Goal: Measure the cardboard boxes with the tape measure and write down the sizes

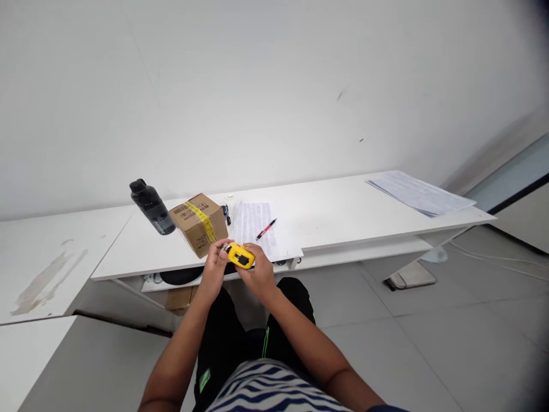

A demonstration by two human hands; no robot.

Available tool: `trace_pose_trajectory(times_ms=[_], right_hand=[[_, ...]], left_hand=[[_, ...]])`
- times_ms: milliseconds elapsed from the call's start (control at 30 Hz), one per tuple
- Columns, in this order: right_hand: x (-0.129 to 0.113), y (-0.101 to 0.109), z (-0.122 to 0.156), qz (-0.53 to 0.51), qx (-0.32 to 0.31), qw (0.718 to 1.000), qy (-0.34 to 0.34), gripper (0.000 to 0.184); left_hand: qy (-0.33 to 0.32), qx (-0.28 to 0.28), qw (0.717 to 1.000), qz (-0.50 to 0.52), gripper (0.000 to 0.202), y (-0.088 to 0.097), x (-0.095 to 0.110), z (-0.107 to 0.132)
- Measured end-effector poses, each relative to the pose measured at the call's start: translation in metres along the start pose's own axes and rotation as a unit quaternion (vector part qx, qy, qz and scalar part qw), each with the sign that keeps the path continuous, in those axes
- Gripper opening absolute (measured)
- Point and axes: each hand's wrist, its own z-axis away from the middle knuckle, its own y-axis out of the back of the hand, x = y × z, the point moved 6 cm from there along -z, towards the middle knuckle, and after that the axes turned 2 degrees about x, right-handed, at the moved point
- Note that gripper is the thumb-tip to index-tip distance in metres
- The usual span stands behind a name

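— Where the hands meet, what is held?
— One yellow tool (240,256), at the table's (343,209) near edge; left hand (213,268) and right hand (258,274) both clasp it.
— Nearby?
— Box (199,224) just beyond; bottle (152,208) left of it; pen (266,229) on paper (249,220), right.

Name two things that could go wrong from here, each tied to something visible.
1. The yellow tool, possibly a utility knife, sits between the left hand and right hand, with fingers near its end; a blade sliding out could cut them.
2. The black bottle stands close beside the cardboard box; pushing the box might topple it.
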Motion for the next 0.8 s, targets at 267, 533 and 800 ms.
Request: trace_pose_trajectory(times_ms=[267,533,800], right_hand=[[0.021,-0.015,0.040,0.047,-0.123,0.989,-0.064,0.034],[0.049,-0.037,0.108,0.042,-0.329,0.928,-0.172,0.045],[0.049,-0.039,0.119,-0.024,-0.281,0.936,-0.212,0.037]], left_hand=[[0.225,0.010,0.961,0.163,0.071,-0.019,-0.074,0.041],[0.367,0.014,0.929,-0.050,0.074,0.016,-0.136,0.094],[-0.161,0.069,0.873,-0.456,0.034,0.028,-0.012,0.024]])
